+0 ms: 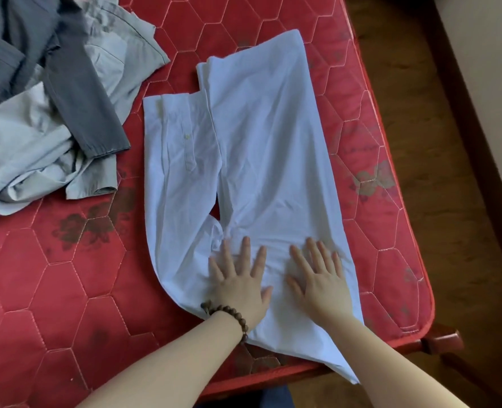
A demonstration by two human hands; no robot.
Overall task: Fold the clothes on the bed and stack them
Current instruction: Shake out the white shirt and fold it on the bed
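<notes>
A white shirt point(261, 148) lies partly folded on the red quilted mattress point(67, 275), its sleeve with a buttoned cuff laid along the left side. My left hand point(241, 278), with a bead bracelet at the wrist, presses flat on the shirt's near part, fingers spread. Just to its right, my right hand point(320, 275) also lies flat on the cloth with straight fingers. A loose heap of unfolded clothes point(52, 98), pale grey and dark grey, sits at the far left of the bed.
The mattress's right edge point(397, 184) and near corner point(420, 325) run close to the shirt, with a wooden bed frame corner point(444, 343) below. Brown wooden floor point(420, 98) lies to the right, bordered by a pale wall point(497, 69).
</notes>
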